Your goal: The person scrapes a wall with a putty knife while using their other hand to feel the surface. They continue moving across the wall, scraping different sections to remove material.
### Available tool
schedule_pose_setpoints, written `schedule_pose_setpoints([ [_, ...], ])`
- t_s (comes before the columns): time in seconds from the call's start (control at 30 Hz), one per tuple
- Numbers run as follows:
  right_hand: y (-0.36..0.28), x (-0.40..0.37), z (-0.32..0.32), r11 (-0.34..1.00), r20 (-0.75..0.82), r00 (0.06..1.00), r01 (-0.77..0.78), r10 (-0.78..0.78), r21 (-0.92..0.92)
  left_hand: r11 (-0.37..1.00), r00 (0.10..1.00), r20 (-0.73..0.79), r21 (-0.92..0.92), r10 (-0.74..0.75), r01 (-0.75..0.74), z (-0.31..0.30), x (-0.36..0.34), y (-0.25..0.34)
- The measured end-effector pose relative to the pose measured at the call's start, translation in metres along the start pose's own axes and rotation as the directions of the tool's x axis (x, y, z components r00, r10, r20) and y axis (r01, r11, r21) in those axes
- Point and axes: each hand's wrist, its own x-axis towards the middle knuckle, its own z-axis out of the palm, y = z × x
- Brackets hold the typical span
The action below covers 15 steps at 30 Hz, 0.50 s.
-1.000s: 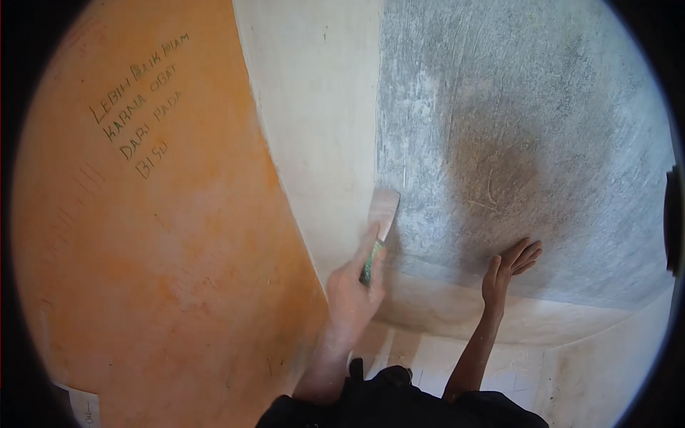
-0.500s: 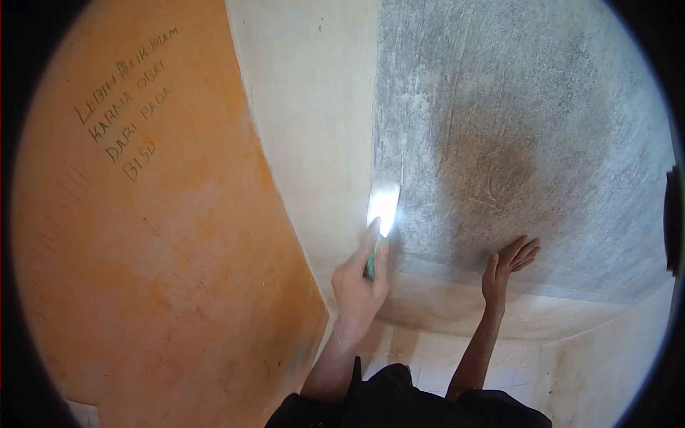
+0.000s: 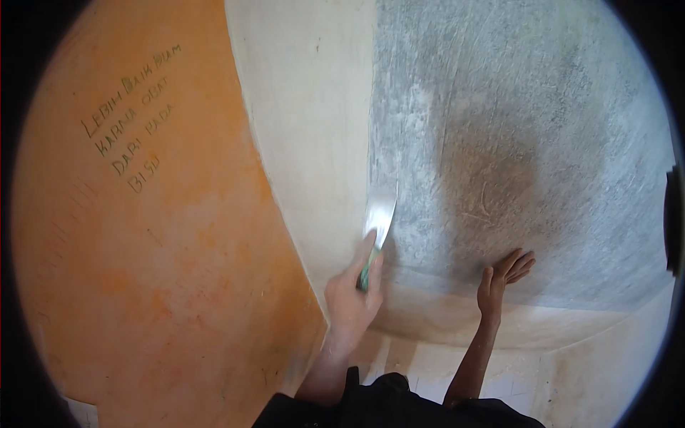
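A scraper with a shiny metal blade [image 3: 382, 212] and a green handle [image 3: 365, 277] is in my left hand [image 3: 352, 299], whose fingers wrap round the handle. The blade tip lies at the left edge of the rough grey wall patch [image 3: 571, 178], beside a cream strip [image 3: 307, 128]. To the right, my right hand [image 3: 505, 282] holds nothing. Its fingers are stretched out over the lower part of the grey patch, below a darker shaded area.
An orange wall [image 3: 178, 250] with handwriting on it fills the left side. Below the grey patch runs a cream band [image 3: 442, 314]. A dark object [image 3: 671, 221] stands at the far right edge.
The walls sit slightly lower in view. The scraper and both hands also appear a little lower, and the blade has tilted slightly more to the right.
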Motion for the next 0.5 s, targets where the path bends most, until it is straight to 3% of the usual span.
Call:
schedule_pose_setpoints([
  [0.07,0.001,-0.001,0.001,1.0,0.011,1.0,0.02,-0.02,-0.009,1.0,1.0,0.016,0.018,0.01,-0.01,0.006,-0.006,-0.02],
  [0.17,-0.001,-0.001,0.0,1.0,0.014,1.0,0.007,-0.007,0.001,0.998,0.998,-0.025,-0.023,0.052,-0.052,0.003,-0.001,-0.004],
  [0.23,0.0,-0.002,-0.001,1.0,0.015,1.0,0.016,-0.016,-0.004,0.994,0.992,0.068,0.023,-0.106,0.105,-0.018,0.029,0.046],
  [0.27,0.0,-0.001,0.001,1.0,0.01,1.0,0.019,-0.019,-0.004,0.995,0.993,0.059,0.017,-0.1,0.099,-0.017,0.032,0.044],
  [0.33,0.002,-0.002,0.003,1.0,0.015,1.0,0.022,-0.021,-0.007,0.997,0.997,-0.059,-0.054,0.059,-0.062,-0.011,0.034,0.031],
  [0.37,0.005,-0.003,0.001,1.0,0.031,0.999,0.019,-0.018,-0.011,0.996,0.996,-0.065,-0.063,0.065,-0.069,-0.004,0.019,0.015],
  [0.43,0.004,-0.003,-0.002,0.999,0.007,0.999,0.033,-0.033,-0.021,0.978,0.988,-0.042,0.148,0.151,-0.143,0.008,-0.014,-0.025],
  [0.5,0.0,-0.006,0.002,0.999,-0.004,1.0,0.025,-0.025,-0.035,0.984,0.987,-0.039,0.097,0.153,-0.149,0.011,-0.013,-0.023],
])
